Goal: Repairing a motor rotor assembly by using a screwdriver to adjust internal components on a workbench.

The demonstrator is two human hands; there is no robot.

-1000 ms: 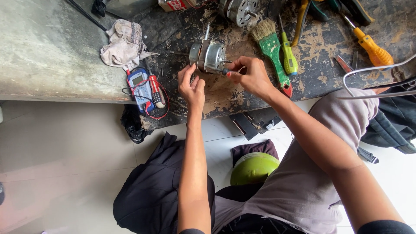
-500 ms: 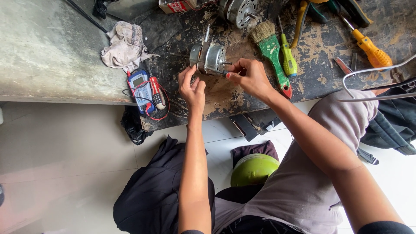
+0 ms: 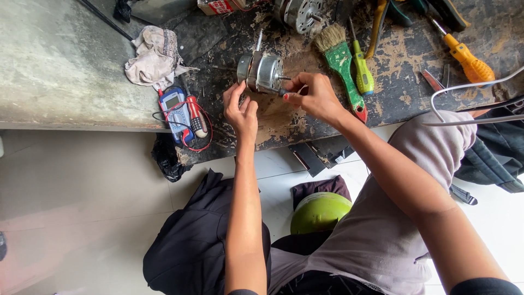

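A small silver electric motor (image 3: 263, 71) with a thin shaft stands on a worn dark board (image 3: 305, 109). My left hand (image 3: 240, 110) touches the motor's near left side with its fingertips. My right hand (image 3: 312, 96) is closed on a small tool with a red tip, pressed against the motor's right end. Both forearms reach up from my lap, with my knees below the board.
A blue multimeter with red leads (image 3: 177, 113) and a crumpled rag (image 3: 153, 57) lie to the left. A green-handled brush (image 3: 343, 65), a green screwdriver (image 3: 361, 68), an orange screwdriver (image 3: 464, 54) and a second motor (image 3: 297, 12) lie on the right and behind. A green round object (image 3: 320, 211) sits between my legs.
My right hand has stayed at the motor's right end with only small finger shifts. My left hand keeps steadying the motor. Nothing else moved.
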